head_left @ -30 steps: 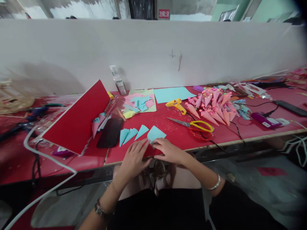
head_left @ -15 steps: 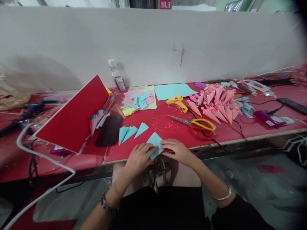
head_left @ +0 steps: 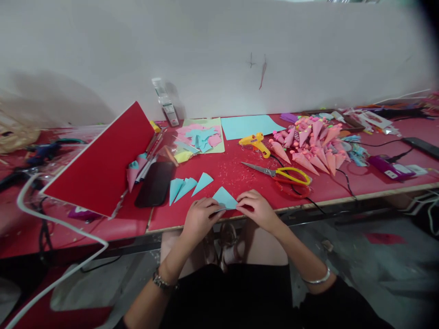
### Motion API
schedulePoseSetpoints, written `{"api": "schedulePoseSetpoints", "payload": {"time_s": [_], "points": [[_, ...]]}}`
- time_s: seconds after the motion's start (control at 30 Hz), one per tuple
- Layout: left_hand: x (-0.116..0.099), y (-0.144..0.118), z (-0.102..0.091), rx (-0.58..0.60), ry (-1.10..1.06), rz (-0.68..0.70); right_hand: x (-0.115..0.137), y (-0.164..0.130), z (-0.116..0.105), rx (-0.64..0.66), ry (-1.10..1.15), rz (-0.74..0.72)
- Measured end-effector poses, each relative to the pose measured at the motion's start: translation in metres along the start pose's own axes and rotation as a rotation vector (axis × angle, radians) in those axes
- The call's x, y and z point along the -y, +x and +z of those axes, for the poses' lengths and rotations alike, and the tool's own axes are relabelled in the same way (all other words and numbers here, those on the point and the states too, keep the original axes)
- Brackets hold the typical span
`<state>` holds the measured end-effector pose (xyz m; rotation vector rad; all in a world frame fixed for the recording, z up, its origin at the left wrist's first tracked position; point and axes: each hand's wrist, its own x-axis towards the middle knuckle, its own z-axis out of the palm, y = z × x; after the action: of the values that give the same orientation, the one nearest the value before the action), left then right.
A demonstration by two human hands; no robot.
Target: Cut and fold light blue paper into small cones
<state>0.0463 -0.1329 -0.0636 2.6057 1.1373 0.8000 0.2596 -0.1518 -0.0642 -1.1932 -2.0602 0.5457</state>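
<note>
Blue paper triangle sat at the worktop's front edge, pinched by left hand and right hand. Risk: uneven pressure could skew the crease, or it could slip off.

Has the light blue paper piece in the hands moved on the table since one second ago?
Yes. The blue paper piece has come toward the table's near edge, away from the three blue triangles, and now shows as a folded triangle.
</note>
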Motion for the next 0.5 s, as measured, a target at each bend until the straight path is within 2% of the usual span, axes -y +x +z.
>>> {"api": "schedulePoseSetpoints", "payload": {"time_s": [0.17, 0.3, 0.5], "points": [[0.0013, -0.0008, 0.0, -0.013, 0.038, -0.01, 0.0007, 0.0001, 0.0036, -0.051, -0.08, 0.04], [-0.0017, -0.0008, -0.0021, -0.012, 0.049, -0.044, 0.003, 0.0004, 0.0017, -0.043, -0.074, 0.049], [-0.002, -0.0011, 0.0026, -0.037, -0.046, -0.1, 0.003, 0.0011, -0.0007, -0.03, -0.037, 0.076]]}}
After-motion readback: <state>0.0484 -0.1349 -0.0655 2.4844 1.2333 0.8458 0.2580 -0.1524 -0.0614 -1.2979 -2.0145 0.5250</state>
